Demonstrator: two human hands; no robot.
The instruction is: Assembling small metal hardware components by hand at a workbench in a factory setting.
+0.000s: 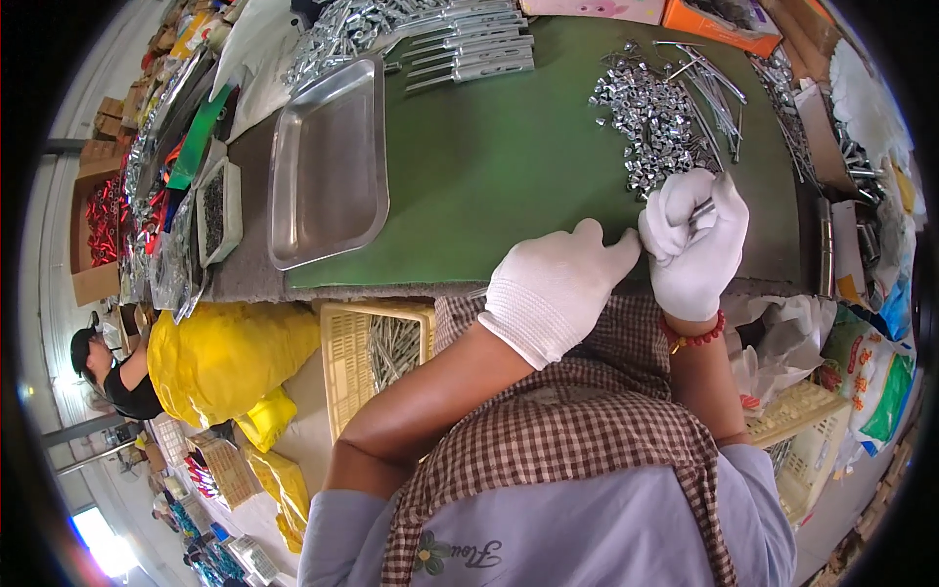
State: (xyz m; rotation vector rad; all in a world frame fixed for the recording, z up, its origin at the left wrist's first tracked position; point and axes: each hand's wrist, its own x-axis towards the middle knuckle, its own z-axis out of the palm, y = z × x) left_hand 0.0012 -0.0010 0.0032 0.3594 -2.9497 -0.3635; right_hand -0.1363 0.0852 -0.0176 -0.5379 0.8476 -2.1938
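My left hand, in a white knit glove, is closed palm down at the front edge of the green table mat. Its thumb and forefinger reach toward my right hand; what they hold is hidden. A thin metal rod end pokes out beside the left glove's cuff. My right hand, also gloved, is curled with fingers pinched around a small shiny metal part, mostly covered. Just beyond it lies a heap of small silvery metal pieces, with several long thin rods to its right.
An empty steel tray lies at left. Behind it are piled metal parts and a row of rod-ended metal pieces. An orange box stands far right. Below the table are a cream crate and yellow sacks. A co-worker is at left.
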